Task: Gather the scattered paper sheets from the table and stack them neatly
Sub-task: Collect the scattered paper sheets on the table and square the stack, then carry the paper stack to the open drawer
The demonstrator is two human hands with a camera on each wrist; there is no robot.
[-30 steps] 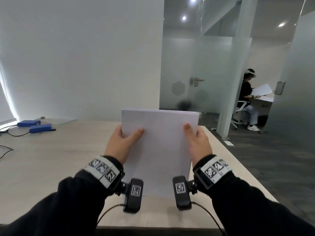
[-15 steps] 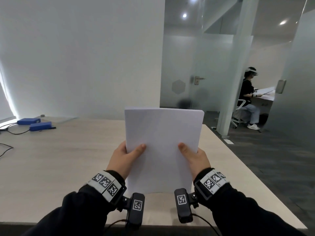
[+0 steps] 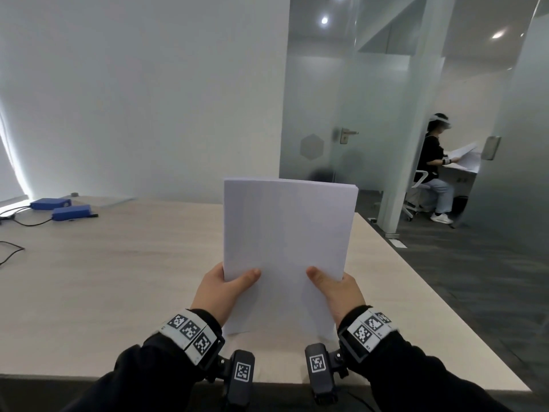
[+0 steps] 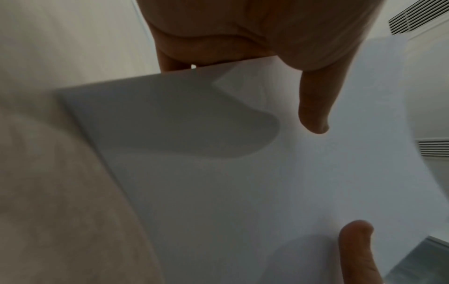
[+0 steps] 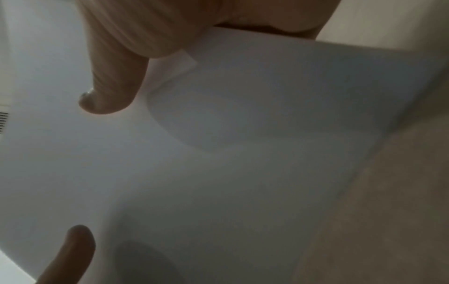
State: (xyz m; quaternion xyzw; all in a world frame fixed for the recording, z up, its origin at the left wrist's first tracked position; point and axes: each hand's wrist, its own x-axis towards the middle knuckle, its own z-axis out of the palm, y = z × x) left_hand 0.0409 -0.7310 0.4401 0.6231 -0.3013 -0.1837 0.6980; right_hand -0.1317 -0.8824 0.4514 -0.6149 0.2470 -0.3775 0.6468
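Observation:
A stack of white paper sheets (image 3: pixel 286 233) stands nearly upright, its lower edge down near the light wooden table (image 3: pixel 104 278). My left hand (image 3: pixel 221 289) grips its left edge low down, thumb on the front face. My right hand (image 3: pixel 337 289) grips the right edge at the same height, thumb likewise in front. The fingers behind the sheets are hidden. In the left wrist view the paper (image 4: pixel 218 173) fills the frame under my left thumb (image 4: pixel 313 115). The right wrist view shows the paper (image 5: pixel 230 153) below my right thumb (image 5: pixel 109 96).
Two blue boxes (image 3: pixel 62 208) with black cables lie at the table's far left. The table's right edge (image 3: pixel 430 292) drops to dark carpet. Beyond a glass partition (image 3: pixel 332 114) another person (image 3: pixel 433 168) sits at a desk holding paper.
Both hands have slid down the sides of the stack toward its lower part, and the stack now stands taller and more upright in front of me.

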